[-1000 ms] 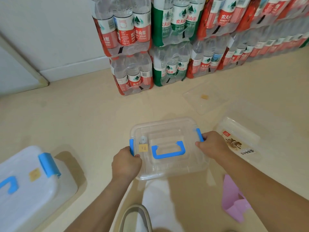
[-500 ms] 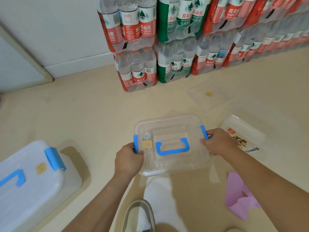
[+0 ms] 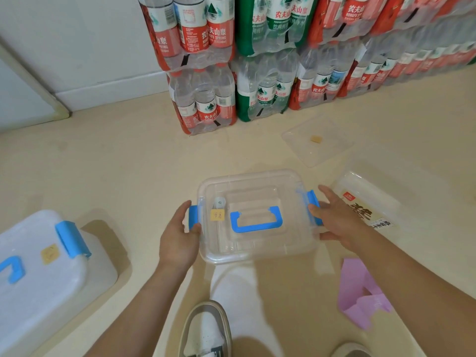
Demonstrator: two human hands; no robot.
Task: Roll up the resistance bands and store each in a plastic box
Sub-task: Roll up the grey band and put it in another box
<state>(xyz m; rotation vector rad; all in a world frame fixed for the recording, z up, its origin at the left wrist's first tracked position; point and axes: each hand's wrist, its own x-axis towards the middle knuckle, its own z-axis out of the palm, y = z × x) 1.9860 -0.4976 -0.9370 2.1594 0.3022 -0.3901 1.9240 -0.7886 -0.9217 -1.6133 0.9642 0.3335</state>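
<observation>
Trouble, as I am reading it, is sitting with the uneven grip: the left hand (image 3: 177, 238) is pinching the blue left latch (image 3: 193, 215) of the clear plastic box (image 3: 257, 253) between thumb and fingers, while the right hand (image 3: 340, 222) is lying loose and spread against the right latch (image 3: 313, 202), gripping nothing. The box is sitting closed and low between both hands; the pink resistance band (image 3: 360, 300) is lying unrolled on the floor (image 3: 128, 163) beside the right forearm, outside it. I am judging that one-sided prying is risking a jerked lid (image 3: 252, 191) or the light box skidding away.
</observation>
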